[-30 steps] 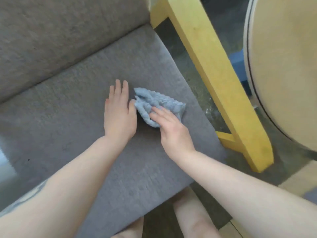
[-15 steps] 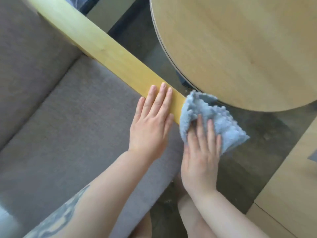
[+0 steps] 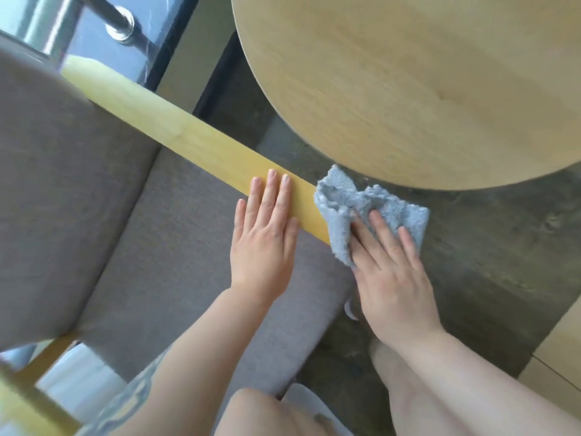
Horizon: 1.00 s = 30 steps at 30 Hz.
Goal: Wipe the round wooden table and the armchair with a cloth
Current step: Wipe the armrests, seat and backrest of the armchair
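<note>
The armchair has a grey seat cushion [image 3: 176, 262], a grey backrest [image 3: 47, 184] and a yellow wooden armrest [image 3: 176, 133] running diagonally. My left hand [image 3: 262, 234] lies flat, its straight fingers resting on the armrest near its front end. My right hand [image 3: 390, 265] presses a crumpled light blue cloth [image 3: 345, 199] with flat fingers against the armrest's front end. The round wooden table [image 3: 408, 83] fills the upper right, its edge just beyond the cloth.
Dark floor [image 3: 487, 247] lies between chair and table. A metal rail [image 3: 116, 23] and glass stand at the top left. Pale wooden flooring [image 3: 556, 357] shows at the right edge. My bare knees [image 3: 267, 413] are at the bottom, near the seat's front.
Both hands left the seat cushion and went to the yellow armrest. In the last half second the cloth slid a little along the armrest's end and the view shifted.
</note>
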Motion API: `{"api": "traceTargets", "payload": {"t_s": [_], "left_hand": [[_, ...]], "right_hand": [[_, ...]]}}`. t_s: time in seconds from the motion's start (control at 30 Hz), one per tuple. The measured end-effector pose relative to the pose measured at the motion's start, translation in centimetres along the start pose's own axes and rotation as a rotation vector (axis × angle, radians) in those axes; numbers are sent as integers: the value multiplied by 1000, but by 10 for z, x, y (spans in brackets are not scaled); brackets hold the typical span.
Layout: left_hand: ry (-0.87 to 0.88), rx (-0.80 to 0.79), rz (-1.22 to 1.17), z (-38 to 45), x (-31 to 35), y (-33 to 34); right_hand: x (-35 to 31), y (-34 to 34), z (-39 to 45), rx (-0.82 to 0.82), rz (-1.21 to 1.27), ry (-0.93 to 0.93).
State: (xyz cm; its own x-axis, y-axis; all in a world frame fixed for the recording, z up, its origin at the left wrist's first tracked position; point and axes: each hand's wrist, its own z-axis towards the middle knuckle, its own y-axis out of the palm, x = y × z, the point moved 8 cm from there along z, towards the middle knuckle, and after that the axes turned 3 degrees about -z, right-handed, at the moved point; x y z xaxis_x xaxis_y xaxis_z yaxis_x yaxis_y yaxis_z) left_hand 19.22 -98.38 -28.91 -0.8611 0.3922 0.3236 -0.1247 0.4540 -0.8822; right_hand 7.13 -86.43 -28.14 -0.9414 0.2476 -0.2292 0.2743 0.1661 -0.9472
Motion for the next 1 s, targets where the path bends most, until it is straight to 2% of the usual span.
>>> {"api": "traceTargets", "payload": {"t_s": [0.07,0.1,0.2,0.3,0.4,0.47,0.5,0.6,0.67,0.73,0.8,0.83,0.9,0.97,1.0], "left_hand": [[-38,14,-43,2,0,4],[-55,13,-69,2,1,7],[-61,-1,-83,1,-1,10],[11,-14,-27,1,-4,6],[47,18,-17,2,-9,6],[50,36,-22,4,-10,7],[54,41,-17,4,-11,8],[127,25,35,5,-17,8],[205,29,63,10,-24,4],[202,46,53,18,-33,-2],[178,57,9,25,-39,-5],[187,56,-18,26,-41,-5],[242,63,-41,27,-45,-8],[307,49,-38,31,-53,-11],[338,51,-27,33,-58,-15]], "right_hand": [[-10,-2,11,23,15,122],[-26,1,19,17,9,121],[-54,14,24,-23,-22,-39],[-21,10,6,-18,-76,-109],[0,-1,19,54,-12,99],[-17,-5,41,95,6,237],[-31,-1,46,97,7,240],[-48,15,25,68,-116,39],[-34,14,4,33,-181,6],[-25,6,8,66,-138,214],[-43,4,29,124,-44,448],[-65,9,39,125,-6,451],[-97,22,47,112,-40,254],[-85,21,38,51,-135,91],[-68,15,36,51,-153,107]]}}
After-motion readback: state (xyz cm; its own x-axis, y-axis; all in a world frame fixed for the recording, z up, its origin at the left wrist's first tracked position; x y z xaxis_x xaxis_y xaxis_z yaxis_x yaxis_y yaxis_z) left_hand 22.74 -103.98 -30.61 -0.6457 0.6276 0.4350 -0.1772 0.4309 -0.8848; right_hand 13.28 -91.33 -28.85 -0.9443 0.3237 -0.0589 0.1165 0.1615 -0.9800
